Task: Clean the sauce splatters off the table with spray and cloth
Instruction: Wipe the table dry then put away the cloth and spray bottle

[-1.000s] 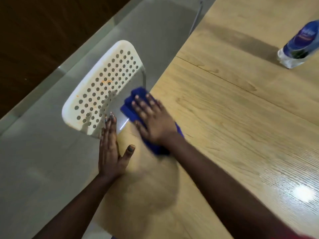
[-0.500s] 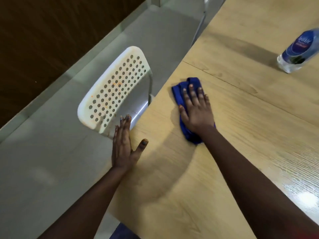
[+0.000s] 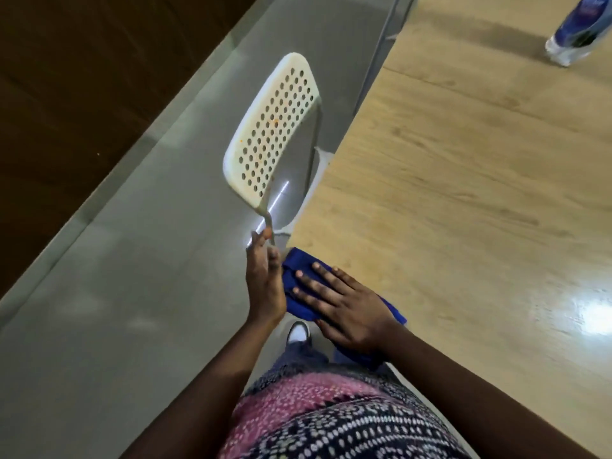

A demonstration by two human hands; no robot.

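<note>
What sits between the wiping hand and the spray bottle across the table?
Nothing visible. The right hand presses the cloth at the table's near corner; bare wood runs to the bottle at the far edge.

Counter (image 3: 463,200) looks like light wood-grain laminate, pretty glossy with glare at 4 o'clock. Cloth (image 3: 298,283) is soft matt blue fabric. Chair (image 3: 271,127) back is perforated cream plastic on metal tubing, floor (image 3: 116,293) smooth, shiny grey.
</note>
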